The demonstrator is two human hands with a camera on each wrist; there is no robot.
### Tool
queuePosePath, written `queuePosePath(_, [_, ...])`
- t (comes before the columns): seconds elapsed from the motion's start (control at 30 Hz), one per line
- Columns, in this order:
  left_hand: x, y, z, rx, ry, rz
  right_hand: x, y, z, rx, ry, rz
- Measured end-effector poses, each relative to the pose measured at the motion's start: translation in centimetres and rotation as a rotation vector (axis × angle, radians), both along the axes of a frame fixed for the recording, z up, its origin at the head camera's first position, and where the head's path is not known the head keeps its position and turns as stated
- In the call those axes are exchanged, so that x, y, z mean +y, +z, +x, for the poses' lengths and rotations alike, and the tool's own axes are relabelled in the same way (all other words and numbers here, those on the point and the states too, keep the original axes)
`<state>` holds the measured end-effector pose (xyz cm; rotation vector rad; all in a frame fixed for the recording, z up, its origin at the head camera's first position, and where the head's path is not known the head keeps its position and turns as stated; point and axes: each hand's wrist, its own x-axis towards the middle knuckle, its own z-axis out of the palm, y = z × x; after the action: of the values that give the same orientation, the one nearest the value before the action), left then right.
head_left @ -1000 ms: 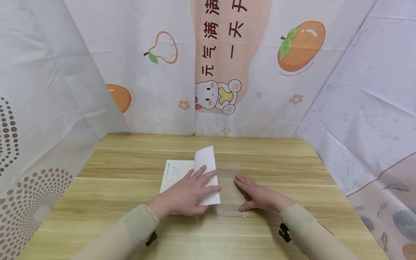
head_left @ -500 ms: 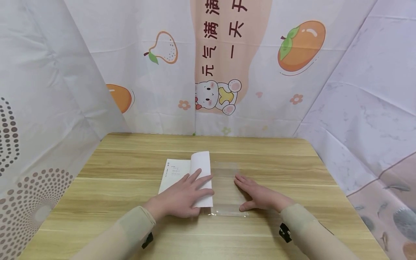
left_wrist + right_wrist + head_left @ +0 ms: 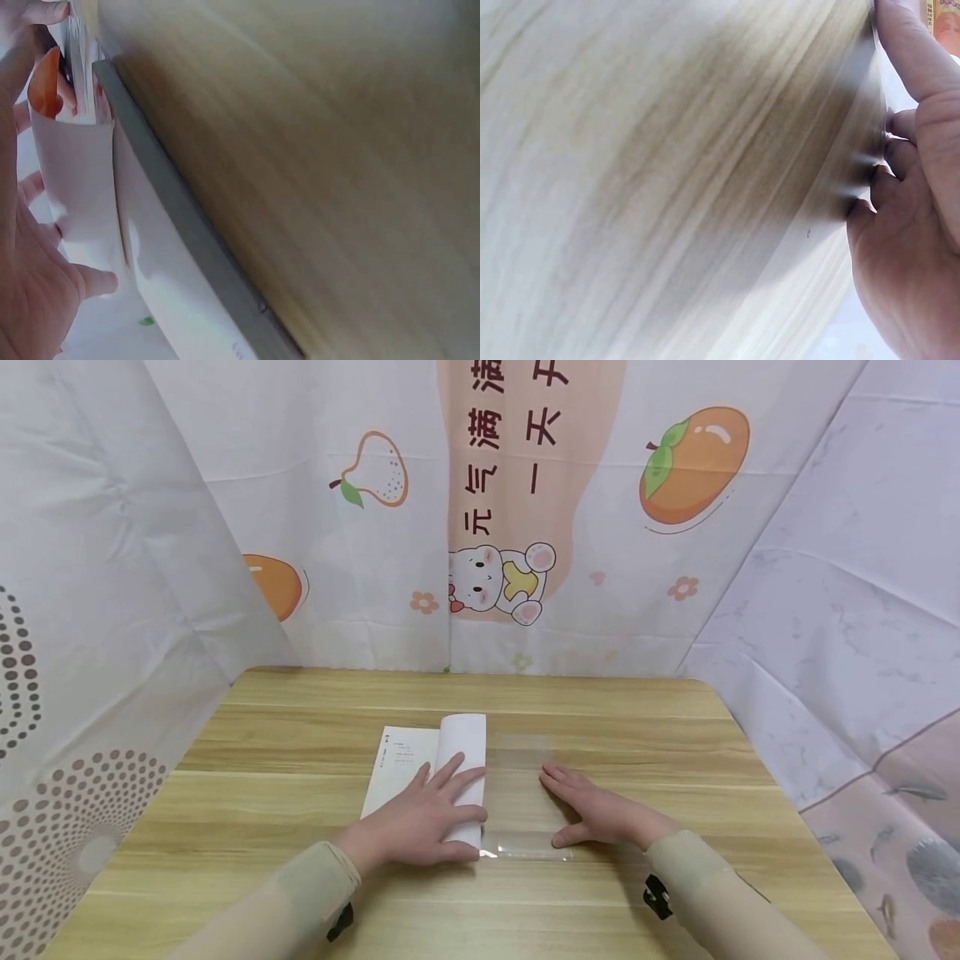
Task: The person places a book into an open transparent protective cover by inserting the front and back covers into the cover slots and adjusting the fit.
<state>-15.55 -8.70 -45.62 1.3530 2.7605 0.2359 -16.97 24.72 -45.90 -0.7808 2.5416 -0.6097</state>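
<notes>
An open book [image 3: 397,760] with printed white pages lies near the middle of the table. A white leaf [image 3: 463,735] of it is folded over toward the right, and my left hand [image 3: 423,818] rests on this leaf with fingers spread. In the left wrist view, the leaf [image 3: 75,172] curves up beside the left hand [image 3: 37,300], above the book's grey edge [image 3: 172,195]. A clear plastic sheet [image 3: 521,793] reaches out from under the book to the right. My right hand [image 3: 600,814] touches its right edge, fingers extended. Part of the book is hidden under my left hand.
The wood-grain table [image 3: 300,710] extends around the book on all sides. A printed curtain [image 3: 600,635] hangs along its back edge, with white cloth [image 3: 840,577] at the right. Black straps [image 3: 657,897] sit at the wrists.
My left hand has moved slightly left and toward me, and the lifted leaf has come down and left with it. More clear plastic shows. My right hand stays in place.
</notes>
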Motion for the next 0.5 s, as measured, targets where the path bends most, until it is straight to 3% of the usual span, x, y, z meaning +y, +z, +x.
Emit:
queuePosePath(0.17, [0.16,-0.57,-0.01,0.0,0.021,0.041,0.05,-0.01,0.01,0.007,0.009,0.0])
queuePosePath(0.5, [0.76,-0.71,0.04,0.068,0.029,0.051,0.04,0.07,0.09,0.008,0.021,-0.013])
